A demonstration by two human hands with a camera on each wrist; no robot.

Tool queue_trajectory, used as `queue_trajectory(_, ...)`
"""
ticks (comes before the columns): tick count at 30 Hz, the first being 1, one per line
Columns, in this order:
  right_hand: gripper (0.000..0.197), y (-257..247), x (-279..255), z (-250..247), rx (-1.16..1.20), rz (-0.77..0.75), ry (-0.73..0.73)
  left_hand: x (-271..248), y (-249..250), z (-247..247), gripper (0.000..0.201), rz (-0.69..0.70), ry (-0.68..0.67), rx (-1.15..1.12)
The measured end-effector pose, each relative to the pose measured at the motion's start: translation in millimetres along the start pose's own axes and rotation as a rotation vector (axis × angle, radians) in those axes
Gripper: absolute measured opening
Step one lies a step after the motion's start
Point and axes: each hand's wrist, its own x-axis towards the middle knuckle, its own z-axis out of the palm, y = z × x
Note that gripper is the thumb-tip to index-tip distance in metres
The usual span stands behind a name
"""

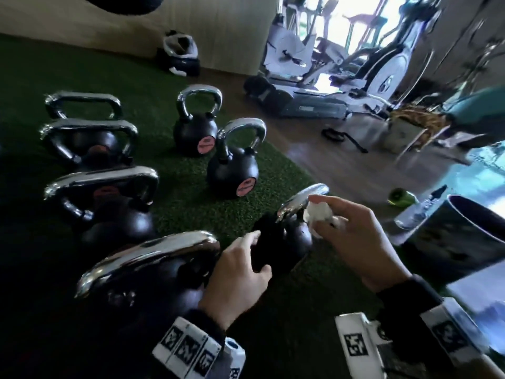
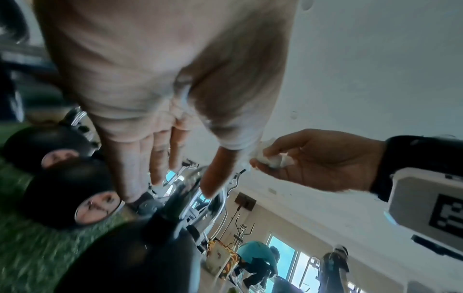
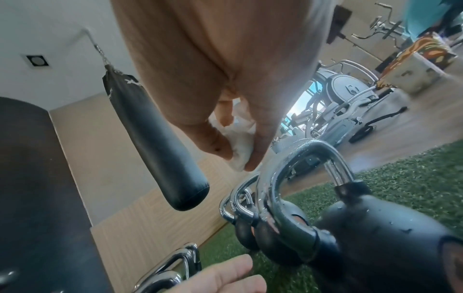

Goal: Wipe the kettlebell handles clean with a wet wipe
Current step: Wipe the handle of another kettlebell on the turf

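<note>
A small black kettlebell [image 1: 297, 239] with a chrome handle [image 1: 303, 199] stands on the green turf [image 1: 191, 203] in front of me. My right hand [image 1: 317, 214] pinches a crumpled white wet wipe [image 1: 322, 210] close to the handle's right end; whether they touch is unclear. In the right wrist view the wipe [image 3: 240, 150] hangs just left of the droplet-covered handle [image 3: 295, 158]. My left hand [image 1: 259, 253] hovers beside the kettlebell's body with its fingers [image 2: 130, 174] straight, holding nothing.
Several more chrome-handled kettlebells stand on the turf, one large [image 1: 147, 258] at my left wrist and two small [image 1: 232, 165] behind. A dark bin [image 1: 464, 236] and spray bottle [image 1: 420, 209] stand at right. Exercise machines [image 1: 341, 64] fill the back; a punching bag [image 3: 150, 138] hangs nearby.
</note>
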Motion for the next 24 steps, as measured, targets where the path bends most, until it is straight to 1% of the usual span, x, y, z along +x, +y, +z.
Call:
queue_trajectory(3, 0.033, 15.5, 13.7, -33.3, -0.106, -0.110, 0.031, 9.1, 1.5, 32.3, 0.076, -0.084, 0.009, -0.094)
queue_trajectory(5, 0.037, 31.2, 25.5, -60.2, -0.233, -0.197, 0.020, 17.6, 2.1, 53.0, 0.075, -0.111, 0.042, -0.128)
queue_trajectory(7, 0.045, 49.1, 39.0, -86.5, -0.338, -0.260, 0.012, 25.8, -1.6, 67.7, 0.074, -0.152, 0.074, -0.162)
queue_trajectory(9, 0.049, 67.7, 55.7, -111.4, -0.416, -0.284, -0.041, 30.7, -4.8, 80.3, 0.078, -0.211, 0.112, -0.196)
queue_trajectory(13, 0.046, 90.5, 95.9, -148.8, -0.392, -0.308, -0.125, 41.3, -0.9, 91.1, 0.079, -0.334, 0.208, -0.195)
queue_trajectory(16, 0.042, 95.5, 126.8, -161.6, -0.277, -0.270, -0.180, 57.5, 11.4, 101.3, 0.079, -0.458, 0.246, -0.179)
queue_trajectory(18, 0.041, 98.5, 143.7, -167.2, -0.222, -0.264, -0.238, 67.5, 20.7, 111.4, 0.067, -0.530, 0.324, -0.197)
queue_trajectory(19, 0.039, 99.0, 149.6, -169.3, -0.234, -0.294, -0.251, 70.3, 24.0, 115.5, 0.060, -0.564, 0.366, -0.218)
queue_trajectory(20, 0.038, 99.3, 155.3, -171.7, -0.256, -0.333, -0.267, 73.0, 27.0, 121.0, 0.058, -0.598, 0.408, -0.238)
queue_trajectory(22, 0.039, 98.1, 163.7, -178.0, -0.282, -0.403, -0.308, 77.7, 30.8, 132.1, 0.066, -0.633, 0.484, -0.226)
queue_trajectory(24, 0.042, 99.0, 171.2, -188.3, -0.300, -0.439, -0.336, 81.3, 30.5, 140.0, 0.073, -0.653, 0.519, -0.168)
